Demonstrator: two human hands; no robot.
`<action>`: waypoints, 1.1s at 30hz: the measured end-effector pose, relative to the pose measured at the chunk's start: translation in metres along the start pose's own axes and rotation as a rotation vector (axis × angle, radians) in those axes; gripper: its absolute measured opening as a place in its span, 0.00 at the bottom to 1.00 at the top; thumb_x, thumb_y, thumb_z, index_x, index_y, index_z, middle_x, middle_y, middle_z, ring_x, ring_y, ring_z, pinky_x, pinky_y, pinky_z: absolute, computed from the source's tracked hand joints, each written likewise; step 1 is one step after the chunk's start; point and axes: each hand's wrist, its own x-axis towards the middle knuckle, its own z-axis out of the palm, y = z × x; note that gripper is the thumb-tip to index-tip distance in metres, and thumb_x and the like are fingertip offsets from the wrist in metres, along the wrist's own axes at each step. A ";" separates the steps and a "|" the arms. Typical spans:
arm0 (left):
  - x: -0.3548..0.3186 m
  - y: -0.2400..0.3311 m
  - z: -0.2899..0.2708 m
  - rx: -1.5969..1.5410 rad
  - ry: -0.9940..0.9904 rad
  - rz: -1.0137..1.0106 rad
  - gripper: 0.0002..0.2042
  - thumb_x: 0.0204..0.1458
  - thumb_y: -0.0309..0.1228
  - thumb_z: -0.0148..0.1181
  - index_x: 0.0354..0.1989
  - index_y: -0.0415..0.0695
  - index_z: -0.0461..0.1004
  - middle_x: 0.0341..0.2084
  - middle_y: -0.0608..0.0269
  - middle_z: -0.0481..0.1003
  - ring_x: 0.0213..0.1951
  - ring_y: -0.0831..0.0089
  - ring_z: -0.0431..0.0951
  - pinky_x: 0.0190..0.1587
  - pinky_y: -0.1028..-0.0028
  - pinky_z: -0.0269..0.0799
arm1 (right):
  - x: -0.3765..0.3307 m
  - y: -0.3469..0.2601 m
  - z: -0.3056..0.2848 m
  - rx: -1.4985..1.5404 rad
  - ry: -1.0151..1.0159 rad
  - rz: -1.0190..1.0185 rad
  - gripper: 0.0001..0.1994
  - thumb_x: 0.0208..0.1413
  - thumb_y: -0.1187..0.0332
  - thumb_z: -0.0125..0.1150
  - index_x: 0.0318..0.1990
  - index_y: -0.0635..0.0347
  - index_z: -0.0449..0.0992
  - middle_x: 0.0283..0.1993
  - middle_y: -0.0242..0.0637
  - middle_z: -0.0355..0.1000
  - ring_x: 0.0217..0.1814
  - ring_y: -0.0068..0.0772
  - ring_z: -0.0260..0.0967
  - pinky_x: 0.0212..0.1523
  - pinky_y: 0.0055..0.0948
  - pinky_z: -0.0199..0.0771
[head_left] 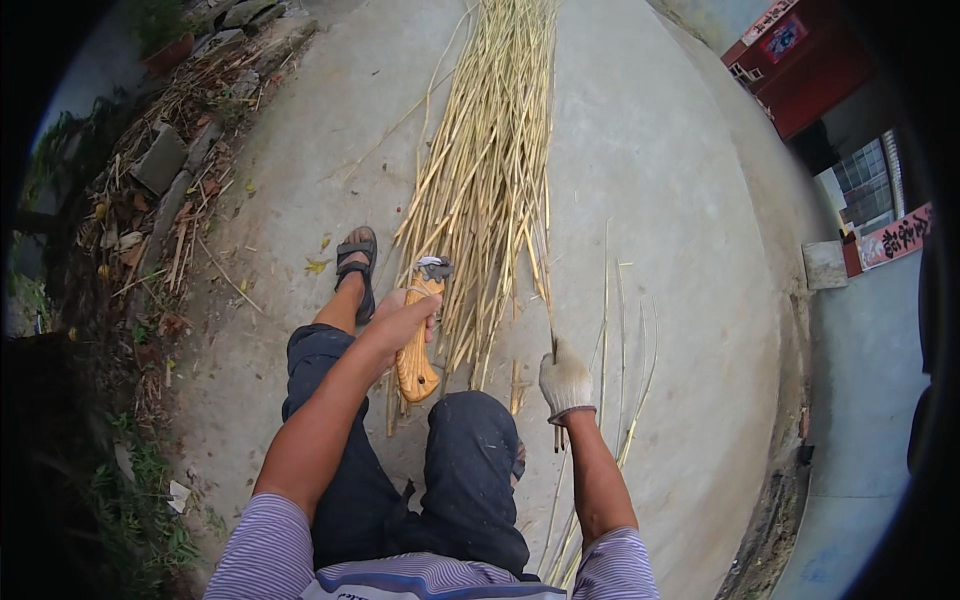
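My left hand (403, 318) is bare and wrapped around the orange wooden handle of a folding saw (418, 335), whose metal end points away from me. My right hand (565, 382), in a white knit glove, grips a thin pale cane stalk (553, 330) that runs upright through the fist. Both hands are over my knees in dark trousers. A large bundle of yellow cane stalks (487, 170) lies on the concrete just ahead, between the hands and stretching away.
My left foot in a sandal (356, 268) rests on the concrete ground (650, 200). A few loose stalks (625, 330) lie to the right. Rubble, bricks and dry leaves (165, 190) line the left edge. A red structure (800, 60) stands far right.
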 end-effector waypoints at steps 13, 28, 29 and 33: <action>-0.001 0.000 -0.008 -0.067 -0.031 0.025 0.09 0.60 0.35 0.61 0.35 0.44 0.71 0.22 0.69 0.72 0.21 0.78 0.73 0.24 0.74 0.72 | -0.033 0.000 -0.055 0.286 0.027 0.167 0.19 0.63 0.57 0.52 0.52 0.59 0.77 0.35 0.49 0.78 0.34 0.45 0.79 0.38 0.42 0.76; 0.001 -0.010 -0.012 -0.082 0.013 0.051 0.09 0.60 0.35 0.61 0.32 0.45 0.72 0.20 0.70 0.71 0.18 0.78 0.71 0.22 0.75 0.71 | -0.277 0.159 -0.142 -0.432 0.586 0.200 0.10 0.60 0.72 0.57 0.47 0.59 0.79 0.36 0.44 0.78 0.37 0.50 0.76 0.38 0.47 0.74; 0.001 -0.012 -0.012 -0.076 0.018 0.052 0.08 0.59 0.34 0.61 0.32 0.44 0.72 0.19 0.69 0.71 0.18 0.77 0.72 0.22 0.74 0.70 | -0.297 0.179 -0.141 -0.429 0.640 0.223 0.09 0.59 0.72 0.57 0.46 0.60 0.79 0.35 0.45 0.78 0.37 0.51 0.75 0.38 0.47 0.73; 0.004 -0.021 -0.023 -0.077 0.027 0.079 0.08 0.58 0.33 0.61 0.31 0.42 0.72 0.19 0.67 0.72 0.19 0.76 0.72 0.22 0.73 0.69 | -0.363 0.235 -0.133 -0.391 0.720 0.391 0.09 0.62 0.72 0.55 0.46 0.61 0.78 0.39 0.43 0.77 0.39 0.44 0.75 0.42 0.41 0.74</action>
